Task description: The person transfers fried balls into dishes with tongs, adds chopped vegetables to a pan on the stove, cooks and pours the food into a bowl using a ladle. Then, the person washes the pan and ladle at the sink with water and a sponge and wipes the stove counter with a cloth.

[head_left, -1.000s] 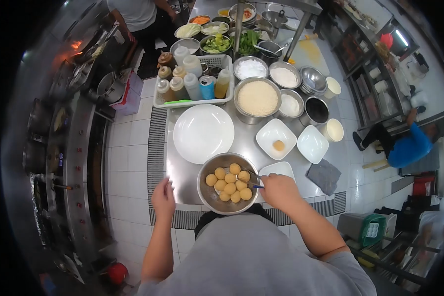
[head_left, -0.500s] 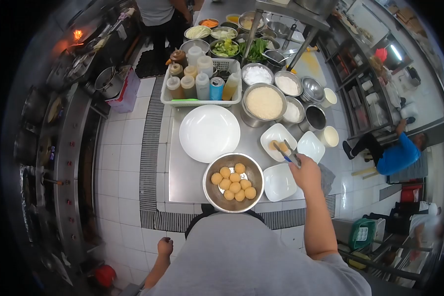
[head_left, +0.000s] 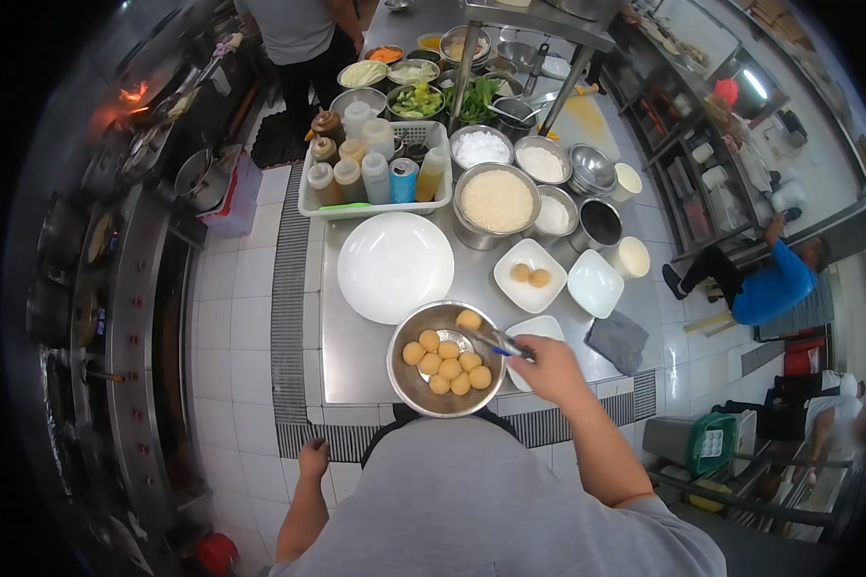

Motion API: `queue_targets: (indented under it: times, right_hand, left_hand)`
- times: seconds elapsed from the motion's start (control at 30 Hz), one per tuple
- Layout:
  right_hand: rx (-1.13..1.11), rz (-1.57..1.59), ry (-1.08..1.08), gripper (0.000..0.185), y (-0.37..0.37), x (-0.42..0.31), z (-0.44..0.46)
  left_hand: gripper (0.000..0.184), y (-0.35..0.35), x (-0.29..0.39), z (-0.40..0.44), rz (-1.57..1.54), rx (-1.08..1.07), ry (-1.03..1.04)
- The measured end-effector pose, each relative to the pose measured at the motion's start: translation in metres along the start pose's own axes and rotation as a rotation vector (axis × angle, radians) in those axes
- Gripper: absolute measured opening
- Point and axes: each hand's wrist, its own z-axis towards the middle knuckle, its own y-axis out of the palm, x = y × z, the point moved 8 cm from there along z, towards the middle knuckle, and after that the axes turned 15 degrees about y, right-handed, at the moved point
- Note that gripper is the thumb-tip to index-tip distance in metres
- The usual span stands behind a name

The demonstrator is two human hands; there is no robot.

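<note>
My right hand (head_left: 547,367) is closed round metal tongs (head_left: 498,343), whose tips reach over the steel bowl (head_left: 395,385) near a ball at its back edge. Several round golden balls (head_left: 449,367) lie in this bowl, at the table's front edge. Two more balls (head_left: 529,276) rest in a square white bowl (head_left: 550,296) behind and right of it. A second white bowl (head_left: 595,285) and a third (head_left: 539,329), partly behind my hand, hold nothing visible. My left hand (head_left: 314,456) hangs off the table's front left, fingers curled, with nothing visible in it.
A large white plate (head_left: 395,267) lies behind the steel bowl. Farther back are a basket of bottles (head_left: 375,211), a bowl of crumbs (head_left: 496,199) and bowls of powder. A grey cloth (head_left: 618,343) lies right. One person stands back left; another, in blue (head_left: 775,287), is at the right.
A second ball now lies in the square white bowl. My right hand with the tongs has gone there and come back to the steel bowl. My left hand has dropped lower from beside the bowl.
</note>
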Motion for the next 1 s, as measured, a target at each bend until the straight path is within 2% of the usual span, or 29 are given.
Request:
queue_targets:
  times: [0.07,0.13,0.23,0.27,0.33,0.37,0.43,0.47,0.53,0.57,0.67,0.8,0.87,0.97,1.0]
  right_hand:
    - [0.029,0.09,0.027,0.038,-0.022,0.016,0.0]
    - [0.265,0.087,0.085,0.039,-0.05,0.042,0.006]
    - [0.251,-0.082,0.207,0.04,-0.046,0.074,0.035]
    - [0.251,-0.082,0.207,0.04,-0.045,0.076,0.034]
    - [0.441,-0.082,0.118,0.041,-0.053,0.063,0.023]
    - [0.432,-0.081,0.114,0.041,-0.052,0.058,0.016]
    - [0.177,-0.034,-0.001,0.041,-0.044,0.021,-0.008]
    - [0.175,-0.03,0.001,0.041,-0.042,0.015,-0.014]
    - [-0.11,-0.311,-0.089,0.039,-0.009,0.0,-0.024]
    - [-0.188,-0.432,-0.034,0.037,0.0,0.002,-0.023]
    - [-0.276,-0.562,-0.079,0.034,0.013,-0.005,-0.019]
    - [-0.296,-0.584,-0.113,0.033,-0.001,-0.008,-0.015]
    - [-0.214,-0.357,-0.158,0.036,-0.037,-0.011,-0.013]
    - [0.027,-0.228,0.024,0.038,-0.081,0.003,0.01]
    - [0.026,-0.228,0.026,0.038,-0.077,0.01,0.027]
  left_hand:
    - [0.033,0.0,0.017,-0.005,-0.067,-0.012,-0.065]
    - [0.033,0.004,0.009,-0.002,-0.048,0.013,-0.034]
    - [0.033,0.03,-0.061,0.007,0.034,-0.051,0.004]
    - [0.033,0.028,-0.053,0.002,0.034,-0.052,0.004]
    - [0.034,0.026,-0.039,-0.02,0.052,-0.124,-0.088]
    - [0.034,0.024,-0.036,-0.026,0.054,-0.119,-0.096]
    - [0.034,0.023,-0.045,-0.033,-0.043,-0.082,-0.143]
    - [0.034,0.022,-0.043,-0.037,-0.039,-0.083,-0.143]
    - [0.033,0.022,-0.04,-0.046,-0.075,-0.092,-0.185]
    - [0.033,0.022,-0.037,-0.047,-0.074,-0.092,-0.186]
    - [0.033,0.023,-0.034,-0.046,-0.085,-0.107,-0.197]
    - [0.034,0.021,-0.027,-0.037,-0.108,-0.073,-0.158]
    - [0.034,0.02,-0.025,-0.033,-0.105,-0.063,-0.148]
    - [0.034,0.019,-0.019,-0.032,-0.089,-0.06,-0.132]
    - [0.035,0.02,-0.019,-0.033,-0.1,-0.065,-0.145]
